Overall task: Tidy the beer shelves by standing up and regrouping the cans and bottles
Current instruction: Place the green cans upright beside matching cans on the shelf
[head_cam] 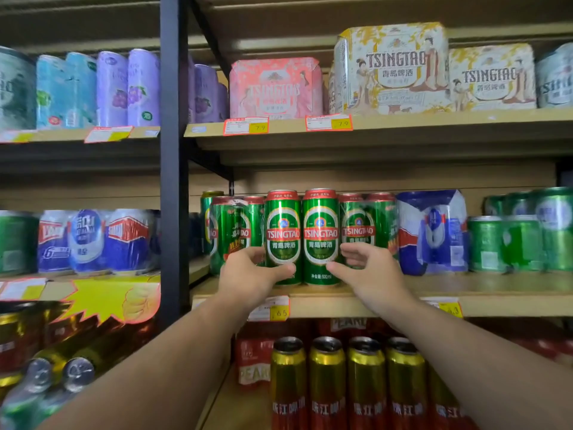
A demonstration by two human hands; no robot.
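Far to the left of the left hand (248, 274), beyond the black post (173, 181), purple cans (130, 88) stand high up and blue packs (90, 240) sit at hand level. Just left of that hand is a wrapped green pack (232, 225), and its fingers reach into the gap between this pack and the left can (282, 237). The left hand grasps that can low down, with the thumb across its front and the fingers curled round its far side. Below the hand a price tag (273, 308) hangs on the edge of the shelf (496, 287). Above it on the next shelf sits a pink pack (276, 88). The left can and the right can (321, 237) stand upright and touching on the shelf, between the two hands, with their Tsingtao labels facing out. Gold cans (328, 367) stand in a row on the shelf beneath them. The right hand (369, 274) grasps the right can near its base, with the thumb on the front and the fingers curled behind its right side. Behind those fingers is a second green pack (362, 221). Above the right hand sit white packs (393, 69), and just right of it a blue-white pack (434, 231).
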